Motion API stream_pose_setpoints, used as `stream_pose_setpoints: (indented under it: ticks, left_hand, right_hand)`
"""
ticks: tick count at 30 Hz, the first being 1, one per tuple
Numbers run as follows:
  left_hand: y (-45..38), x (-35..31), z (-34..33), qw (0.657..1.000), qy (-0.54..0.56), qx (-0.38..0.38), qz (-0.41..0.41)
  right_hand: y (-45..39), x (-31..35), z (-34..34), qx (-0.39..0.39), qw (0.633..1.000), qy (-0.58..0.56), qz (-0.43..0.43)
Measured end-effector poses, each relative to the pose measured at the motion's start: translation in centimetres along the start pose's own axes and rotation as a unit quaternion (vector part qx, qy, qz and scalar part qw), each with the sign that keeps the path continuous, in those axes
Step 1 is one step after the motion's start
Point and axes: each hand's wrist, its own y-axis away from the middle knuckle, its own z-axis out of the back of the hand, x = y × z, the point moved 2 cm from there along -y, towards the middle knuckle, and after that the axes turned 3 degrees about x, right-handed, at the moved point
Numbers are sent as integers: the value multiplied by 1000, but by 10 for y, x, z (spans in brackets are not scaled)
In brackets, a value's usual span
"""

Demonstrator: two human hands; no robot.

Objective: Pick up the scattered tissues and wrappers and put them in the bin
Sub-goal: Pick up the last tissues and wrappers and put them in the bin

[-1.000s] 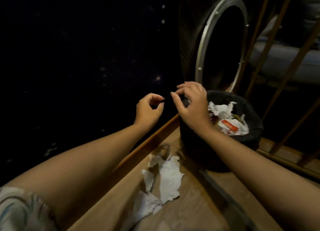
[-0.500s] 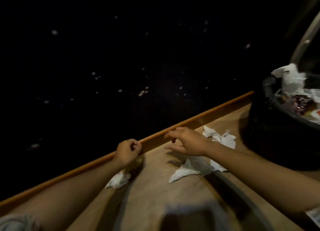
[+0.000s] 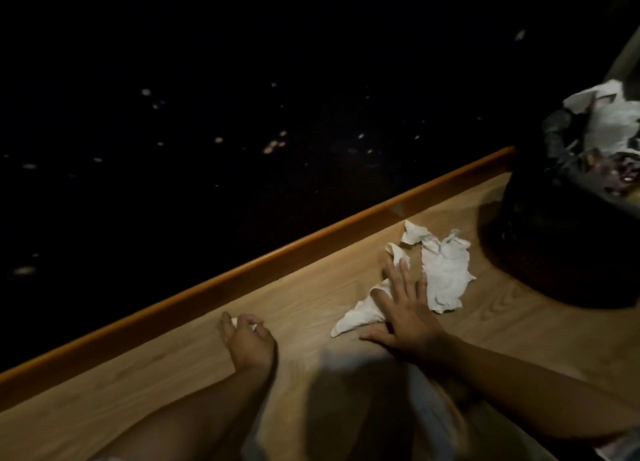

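White crumpled tissues (image 3: 445, 273) lie on the wooden surface (image 3: 301, 298) just left of a black bin (image 3: 554, 252). Another white tissue (image 3: 356, 317) lies partly under my right hand (image 3: 403, 313), which rests flat on it with fingers spread. My left hand (image 3: 247, 339) sits nearer the raised wooden edge, fingers curled around a small white tissue piece (image 3: 234, 321) that peeks out. The bin at the right holds white tissues (image 3: 609, 114) and other wrappers near its top.
A raised orange-brown wooden rail (image 3: 277, 263) runs diagonally along the far side of the surface. Beyond it is a dark floor with pale specks (image 3: 273, 145). A dark shadow (image 3: 353, 401) falls between my forearms.
Both hands came down from near the bin to the wooden surface. The left hand closed on the small tissue piece. The right hand spread flat onto the tissue.
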Motion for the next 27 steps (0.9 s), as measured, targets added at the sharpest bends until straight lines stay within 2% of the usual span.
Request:
stream_pose_setpoints:
  ticks: [4, 7, 9, 13, 16, 18, 22, 24, 27]
  left_hand:
    - [13, -35, -23, 994, 0, 52, -92]
    - [26, -57, -31, 970, -18, 103, -218]
    - [30, -65, -33, 952, -23, 144, -268]
    - [22, -77, -31, 950, 15, 151, -272]
    - [17, -88, -32, 952, 23, 143, -268]
    - [17, -90, -36, 954, 25, 167, -248]
    - [28, -88, -56, 943, -52, 212, -252]
    - [39, -94, -64, 939, -32, 229, -255]
    - [53, -112, -75, 932, 34, 243, -267]
  right_hand:
    - [9, -4, -5, 25, 995, -41, 84]
    - [15, -10, -9, 7, 986, -38, 165]
    - [19, -17, -14, -19, 982, -32, 187]
    - [19, -31, -7, -67, 986, -86, 128]
    - [17, -36, 7, -46, 989, -97, 100]
    - [19, -38, 9, -30, 988, -115, 100]
    - [27, -42, 5, -44, 976, -208, 45]
    - [30, -49, 7, -74, 959, -273, 2]
    - [31, -62, 18, -138, 953, -268, -24]
